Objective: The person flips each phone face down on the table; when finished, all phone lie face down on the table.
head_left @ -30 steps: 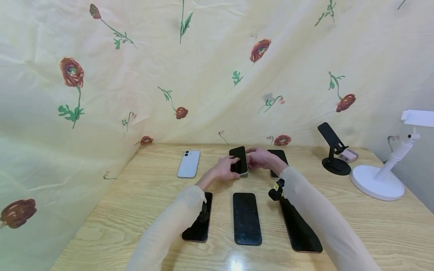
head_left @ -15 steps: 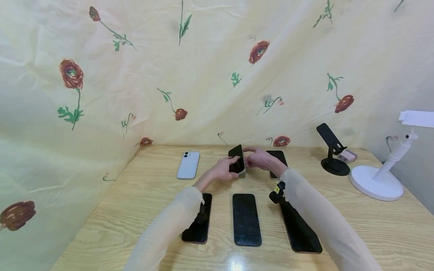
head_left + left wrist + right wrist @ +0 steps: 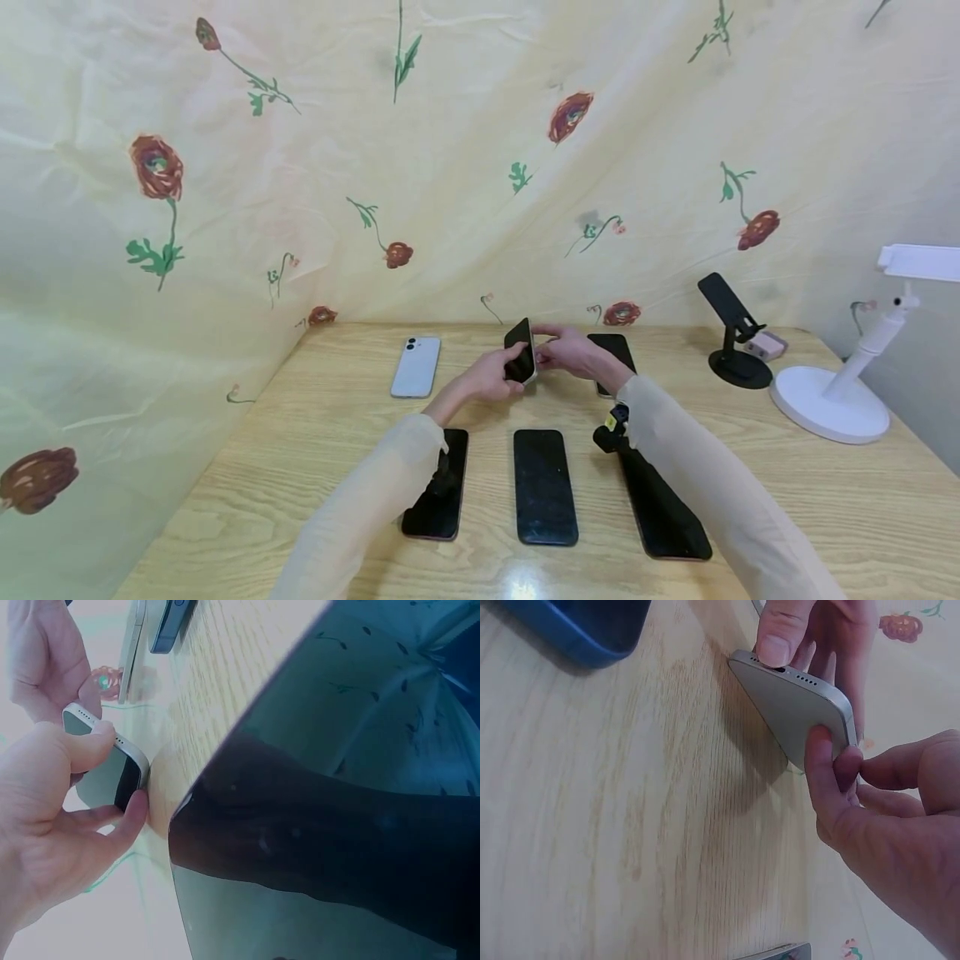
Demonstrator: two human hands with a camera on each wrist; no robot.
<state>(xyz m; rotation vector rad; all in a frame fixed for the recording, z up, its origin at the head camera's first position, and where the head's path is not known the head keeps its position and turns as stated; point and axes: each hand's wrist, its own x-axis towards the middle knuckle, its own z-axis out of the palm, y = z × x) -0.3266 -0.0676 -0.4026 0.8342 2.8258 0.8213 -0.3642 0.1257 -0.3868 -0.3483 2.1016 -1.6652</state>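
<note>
A smartphone (image 3: 516, 340) with a dark screen and pale metal frame is tilted up off the table, its right long side raised. My left hand (image 3: 491, 375) grips it from the left, thumb on the end with the charging port, as the left wrist view shows. My right hand (image 3: 572, 352) pinches the raised long edge, with a finger against the grey back (image 3: 780, 705) in the right wrist view. The far end of the phone is partly hidden by my hands in both wrist views.
A pale blue phone (image 3: 416, 367) lies face down at left. Dark phones lie at front left (image 3: 442, 508), front middle (image 3: 545, 487), front right (image 3: 671, 517) and behind my right hand (image 3: 615, 346). A black phone stand (image 3: 738, 367) and white lamp (image 3: 832, 404) stand at right.
The smartphone has gone from lying nearly flat to steeply tilted, its right edge lifted. My left fingers have shifted from its screen into a firmer grip; my right hand has moved slightly left.
</note>
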